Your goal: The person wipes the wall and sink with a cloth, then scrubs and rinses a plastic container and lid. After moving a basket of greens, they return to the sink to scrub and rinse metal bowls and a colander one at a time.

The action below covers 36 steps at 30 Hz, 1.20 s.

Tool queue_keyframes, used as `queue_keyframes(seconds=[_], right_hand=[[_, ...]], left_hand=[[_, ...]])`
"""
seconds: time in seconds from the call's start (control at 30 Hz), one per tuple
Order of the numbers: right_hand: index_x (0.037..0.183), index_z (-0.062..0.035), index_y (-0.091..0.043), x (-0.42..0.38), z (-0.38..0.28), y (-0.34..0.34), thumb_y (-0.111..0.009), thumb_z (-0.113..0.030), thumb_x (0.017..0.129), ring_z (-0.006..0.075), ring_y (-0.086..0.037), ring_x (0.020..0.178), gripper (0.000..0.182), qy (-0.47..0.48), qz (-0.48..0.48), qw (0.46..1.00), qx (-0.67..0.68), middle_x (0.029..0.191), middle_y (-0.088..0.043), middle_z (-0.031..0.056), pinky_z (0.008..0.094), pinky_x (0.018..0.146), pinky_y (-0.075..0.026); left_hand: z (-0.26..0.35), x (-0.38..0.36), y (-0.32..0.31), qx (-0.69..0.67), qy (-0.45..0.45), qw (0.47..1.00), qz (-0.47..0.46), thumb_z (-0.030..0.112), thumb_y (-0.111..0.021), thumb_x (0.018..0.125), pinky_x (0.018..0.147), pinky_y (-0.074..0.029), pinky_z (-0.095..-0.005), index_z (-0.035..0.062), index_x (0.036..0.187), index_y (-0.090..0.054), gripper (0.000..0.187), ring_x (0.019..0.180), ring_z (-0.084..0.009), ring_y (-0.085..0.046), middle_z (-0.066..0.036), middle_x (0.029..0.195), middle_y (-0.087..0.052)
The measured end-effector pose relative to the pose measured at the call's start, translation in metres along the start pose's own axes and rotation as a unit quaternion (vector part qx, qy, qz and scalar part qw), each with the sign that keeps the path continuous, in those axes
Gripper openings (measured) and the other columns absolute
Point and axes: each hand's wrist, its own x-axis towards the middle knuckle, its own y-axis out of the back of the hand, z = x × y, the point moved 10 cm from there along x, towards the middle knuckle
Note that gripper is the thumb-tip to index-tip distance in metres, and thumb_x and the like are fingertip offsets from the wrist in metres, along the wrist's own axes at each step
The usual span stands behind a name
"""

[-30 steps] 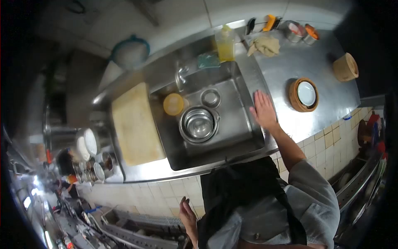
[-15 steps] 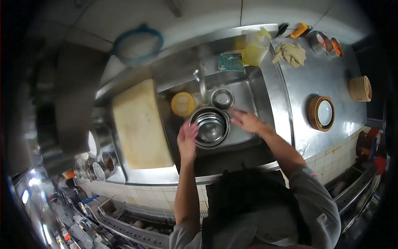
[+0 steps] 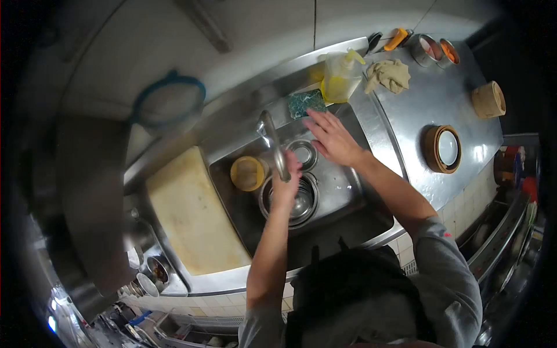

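My left hand is over a metal pot with several metal bowls inside, in the sink. The faucet spout crosses in front of this hand and hides part of it; the fingers that show are somewhat blurred, look extended and hold nothing visible. With fingers stretched out, my right hand reaches the near edge of a green scouring pad behind the sink. Its fingertips overlap the pad, but it is not gripped. A small metal bowl lies between the hands, and a yellow round container stands left of the pot.
A pump bottle of yellow liquid and a beige cloth are behind the sink's right side. A cutting board lies left of the sink. Bamboo steamers and metal tins stand on the right counter.
My right hand has moved from beside the pot up to the scouring pad. My left hand has shifted from the pot's left rim to under the spout. The camera view has tilted.
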Motion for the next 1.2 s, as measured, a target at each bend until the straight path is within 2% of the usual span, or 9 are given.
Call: queue_keyframes(seconds=[0.13, 0.3, 0.57, 0.67, 0.77, 0.87, 0.97, 1.1, 1.2], right_hand=[[0.150, -0.0085, -0.043, 0.038, 0.034, -0.036, -0.072, -0.012, 0.083, 0.0382, -0.040, 0.142, 0.073, -0.058, -0.018, 0.997, -0.044, 0.158, -0.037, 0.0202, 0.0540, 0.119, -0.031], [0.149, -0.0153, -0.045, 0.043, 0.047, -0.060, -0.072, -0.010, 0.083, 0.0353, -0.044, 0.137, 0.071, -0.053, -0.038, 0.995, -0.078, 0.154, -0.042, 0.0134, 0.0524, 0.115, -0.033], [0.133, -0.0109, -0.057, 0.010, 0.052, -0.053, -0.067, -0.005, 0.085, 0.0409, -0.061, 0.102, 0.050, -0.081, -0.063, 0.990, 0.092, 0.115, -0.065, 0.0162, 0.0496, 0.092, -0.050], [0.129, -0.0062, -0.058, -0.071, 0.052, -0.070, -0.065, -0.008, 0.086, 0.0428, -0.064, 0.098, 0.043, -0.205, -0.151, 0.952, 0.169, 0.111, -0.065, 0.0236, 0.0500, 0.084, -0.054], [0.124, -0.0019, -0.059, -0.155, 0.052, -0.080, -0.067, -0.014, 0.087, 0.0192, -0.065, 0.085, 0.040, -0.377, -0.124, 0.856, 0.332, 0.095, -0.068, 0.0166, 0.0393, 0.074, -0.052], [0.125, -0.0007, -0.060, -0.178, 0.059, -0.066, -0.067, -0.013, 0.088, 0.0172, -0.065, 0.095, 0.039, -0.419, 0.030, 0.795, 0.437, 0.103, -0.070, 0.0129, 0.0355, 0.083, -0.053], [0.135, 0.0009, -0.053, -0.162, 0.093, -0.019, -0.063, -0.013, 0.092, 0.0230, -0.066, 0.106, 0.046, -0.470, 0.267, 0.553, 0.634, 0.121, -0.066, 0.0123, 0.0371, 0.096, -0.053], [0.140, -0.0009, -0.047, -0.081, 0.101, 0.085, -0.061, -0.020, 0.098, 0.0242, -0.067, 0.108, 0.049, -0.366, 0.276, 0.569, 0.682, 0.125, -0.063, 0.0125, 0.0420, 0.087, -0.059], [0.141, -0.0026, -0.046, -0.044, 0.103, 0.110, -0.059, -0.024, 0.101, 0.0231, -0.067, 0.108, 0.047, -0.347, 0.264, 0.594, 0.676, 0.124, -0.063, 0.0116, 0.0416, 0.078, -0.062]], left_hand=[[-0.015, -0.034, -0.003, 0.136, 0.008, 0.990, -0.033, 0.036, -0.053, 0.107, 0.091, -0.053, -0.0321, 0.0051, 0.146, -0.051, 0.049, 0.112, -0.0179, -0.064, -0.010, 0.127, -0.066], [-0.036, -0.042, 0.119, 0.309, -0.176, 0.914, 0.193, 0.019, -0.060, 0.101, 0.090, -0.055, -0.0374, 0.0029, 0.126, -0.065, 0.030, 0.103, -0.0285, -0.070, -0.021, 0.116, -0.070], [-0.121, -0.026, 0.103, 0.488, -0.073, 0.854, 0.163, 0.030, -0.078, 0.085, 0.092, -0.052, -0.0539, 0.0072, 0.136, -0.050, 0.062, 0.113, -0.0453, -0.061, -0.022, 0.129, -0.059], [-0.088, -0.040, 0.058, 0.514, -0.193, 0.817, 0.174, 0.025, -0.079, 0.084, 0.095, -0.049, -0.0535, 0.0046, 0.131, -0.053, 0.058, 0.117, -0.0431, -0.059, -0.021, 0.132, -0.058], [0.001, -0.073, -0.047, 0.408, -0.420, 0.810, 0.030, 0.016, -0.073, 0.089, 0.104, -0.047, -0.0505, -0.0001, 0.130, -0.057, 0.047, 0.120, -0.0459, -0.057, -0.024, 0.127, -0.061], [0.096, -0.087, -0.103, 0.237, -0.499, 0.833, 0.022, 0.012, -0.065, 0.097, 0.107, -0.045, -0.0447, -0.0054, 0.130, -0.057, 0.039, 0.127, -0.0367, -0.057, -0.023, 0.133, -0.061], [0.180, -0.064, -0.134, 0.079, -0.460, 0.883, 0.052, 0.015, -0.059, 0.103, 0.108, -0.044, -0.0391, -0.0048, 0.137, -0.054, 0.040, 0.127, -0.0284, -0.057, -0.021, 0.135, -0.061], [0.250, -0.005, -0.170, 0.072, -0.457, 0.886, 0.028, 0.023, -0.061, 0.104, 0.104, -0.045, -0.0330, -0.0054, 0.140, -0.054, 0.047, 0.122, -0.0223, -0.060, -0.018, 0.135, -0.063], [0.250, 0.038, -0.204, 0.160, -0.392, 0.904, -0.052, 0.024, -0.070, 0.097, 0.093, -0.052, -0.0315, -0.0021, 0.114, -0.074, 0.032, 0.106, -0.0188, -0.068, -0.015, 0.112, -0.075]])
